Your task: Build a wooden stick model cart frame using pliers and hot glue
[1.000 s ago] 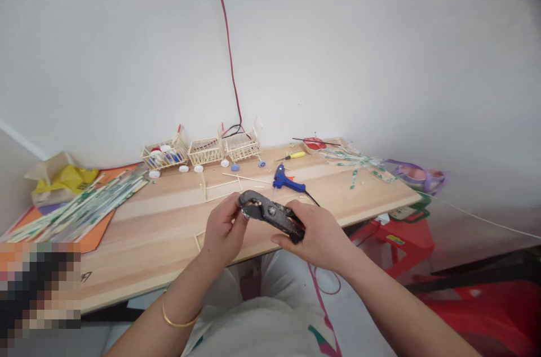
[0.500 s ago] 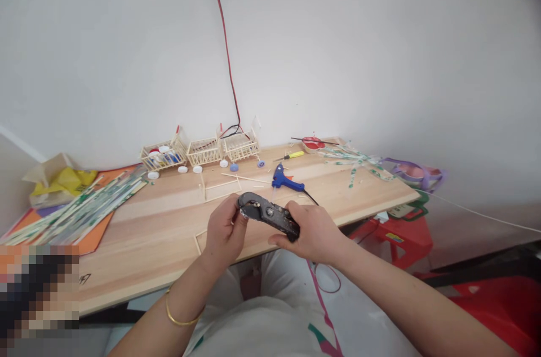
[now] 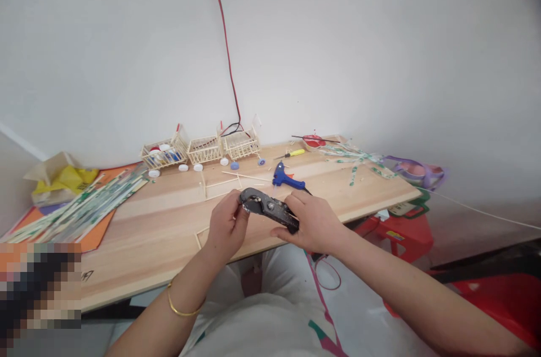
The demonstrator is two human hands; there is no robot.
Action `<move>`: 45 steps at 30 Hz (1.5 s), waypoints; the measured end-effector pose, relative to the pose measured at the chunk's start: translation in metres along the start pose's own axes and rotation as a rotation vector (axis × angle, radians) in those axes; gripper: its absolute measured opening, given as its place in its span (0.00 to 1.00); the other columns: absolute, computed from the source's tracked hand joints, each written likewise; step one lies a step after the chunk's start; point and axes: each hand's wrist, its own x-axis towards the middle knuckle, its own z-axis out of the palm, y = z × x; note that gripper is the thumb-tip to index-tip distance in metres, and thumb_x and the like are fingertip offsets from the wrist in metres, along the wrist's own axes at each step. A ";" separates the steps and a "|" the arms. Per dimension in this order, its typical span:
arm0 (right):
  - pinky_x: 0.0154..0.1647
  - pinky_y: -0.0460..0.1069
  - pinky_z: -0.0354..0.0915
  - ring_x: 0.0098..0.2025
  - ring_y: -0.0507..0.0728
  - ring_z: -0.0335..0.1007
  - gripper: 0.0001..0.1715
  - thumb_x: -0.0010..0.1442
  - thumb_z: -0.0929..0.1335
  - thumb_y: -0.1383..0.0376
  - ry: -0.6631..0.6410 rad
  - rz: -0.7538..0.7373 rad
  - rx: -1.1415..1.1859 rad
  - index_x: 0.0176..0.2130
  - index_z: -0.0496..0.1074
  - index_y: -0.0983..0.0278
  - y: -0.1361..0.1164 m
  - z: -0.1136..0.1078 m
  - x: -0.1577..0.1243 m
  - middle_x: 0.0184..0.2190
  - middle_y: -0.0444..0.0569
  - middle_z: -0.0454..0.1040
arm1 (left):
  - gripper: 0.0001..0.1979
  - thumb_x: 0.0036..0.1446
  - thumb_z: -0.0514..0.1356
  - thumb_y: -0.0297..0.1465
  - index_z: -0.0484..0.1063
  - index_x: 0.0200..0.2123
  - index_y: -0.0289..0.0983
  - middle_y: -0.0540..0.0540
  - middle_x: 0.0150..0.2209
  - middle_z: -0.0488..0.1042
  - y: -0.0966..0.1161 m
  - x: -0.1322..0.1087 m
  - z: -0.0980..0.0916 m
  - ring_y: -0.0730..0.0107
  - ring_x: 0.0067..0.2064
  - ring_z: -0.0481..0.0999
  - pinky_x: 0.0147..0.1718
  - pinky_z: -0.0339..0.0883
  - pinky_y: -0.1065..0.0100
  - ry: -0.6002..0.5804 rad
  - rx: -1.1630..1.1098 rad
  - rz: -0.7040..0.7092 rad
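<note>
My right hand (image 3: 315,222) is wrapped round the handle of a black hand cutter (image 3: 270,206) with a curved jaw and a pivot screw. The cutter is held above the front edge of the wooden table. At its jaw end, my left hand (image 3: 228,222) is closed in a pinch; whatever lies between those fingers is hidden. Behind the cutter lie a blue glue gun (image 3: 287,178) and a small frame of thin sticks (image 3: 204,187). Another stick frame (image 3: 198,240) is partly covered by my left hand.
Small stick-built carts (image 3: 205,150) with bottle-cap wheels stand along the wall. A bundle of wrapped sticks (image 3: 105,199) lies at left on an orange sheet. Farther right are a yellow-handled screwdriver (image 3: 296,153), a red dish (image 3: 314,142) and loose wrappers (image 3: 359,159). A red stool (image 3: 399,239) stands beside the table.
Both hands and the cutter have barely moved, with a slight shift upward. The view has tilted a little; things on the table have stayed in place.
</note>
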 end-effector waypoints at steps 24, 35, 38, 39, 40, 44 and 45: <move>0.31 0.48 0.56 0.31 0.55 0.63 0.20 0.53 0.66 0.49 -0.023 0.080 0.278 0.33 0.63 0.63 0.007 -0.014 0.001 0.30 0.47 0.67 | 0.12 0.62 0.50 0.36 0.68 0.33 0.36 0.49 0.27 0.67 -0.004 -0.005 0.002 0.73 0.30 0.66 0.29 0.60 0.72 0.012 -0.280 -0.184; 0.33 0.49 0.57 0.35 0.57 0.65 0.24 0.51 0.66 0.45 0.013 0.034 0.126 0.33 0.64 0.63 -0.006 -0.010 -0.001 0.33 0.49 0.68 | 0.10 0.62 0.50 0.34 0.68 0.35 0.36 0.49 0.27 0.69 0.000 -0.007 0.001 0.73 0.29 0.65 0.28 0.59 0.72 0.010 -0.226 -0.117; 0.33 0.49 0.57 0.36 0.57 0.65 0.25 0.52 0.65 0.45 0.017 0.026 0.109 0.34 0.64 0.63 -0.006 -0.009 0.000 0.34 0.50 0.68 | 0.11 0.62 0.50 0.34 0.70 0.36 0.36 0.49 0.28 0.70 0.002 -0.006 0.000 0.73 0.29 0.66 0.29 0.60 0.72 0.021 -0.192 -0.105; 0.33 0.49 0.57 0.36 0.58 0.65 0.25 0.52 0.66 0.45 0.017 0.024 0.107 0.35 0.64 0.63 -0.006 -0.008 0.000 0.34 0.50 0.68 | 0.11 0.62 0.50 0.34 0.70 0.36 0.36 0.49 0.28 0.70 0.003 -0.006 0.000 0.72 0.29 0.67 0.29 0.61 0.72 0.026 -0.182 -0.103; 0.34 0.49 0.57 0.36 0.58 0.65 0.25 0.51 0.66 0.45 0.016 0.024 0.106 0.35 0.64 0.63 -0.007 -0.008 0.001 0.34 0.50 0.69 | 0.11 0.62 0.50 0.34 0.70 0.37 0.36 0.48 0.28 0.71 0.004 -0.005 0.000 0.72 0.30 0.67 0.30 0.61 0.71 0.030 -0.173 -0.101; 0.33 0.49 0.57 0.35 0.58 0.65 0.24 0.52 0.65 0.45 0.009 0.028 0.099 0.33 0.63 0.63 -0.008 -0.009 0.002 0.33 0.50 0.69 | 0.11 0.62 0.50 0.34 0.70 0.37 0.36 0.48 0.29 0.71 0.007 -0.004 -0.001 0.70 0.31 0.68 0.31 0.62 0.70 0.036 -0.150 -0.086; 0.32 0.49 0.56 0.35 0.57 0.65 0.24 0.52 0.65 0.44 0.009 0.029 0.093 0.33 0.63 0.63 -0.008 -0.009 0.002 0.33 0.50 0.69 | 0.11 0.62 0.50 0.34 0.70 0.37 0.36 0.48 0.28 0.70 0.007 -0.004 -0.001 0.70 0.30 0.68 0.31 0.62 0.70 0.037 -0.141 -0.084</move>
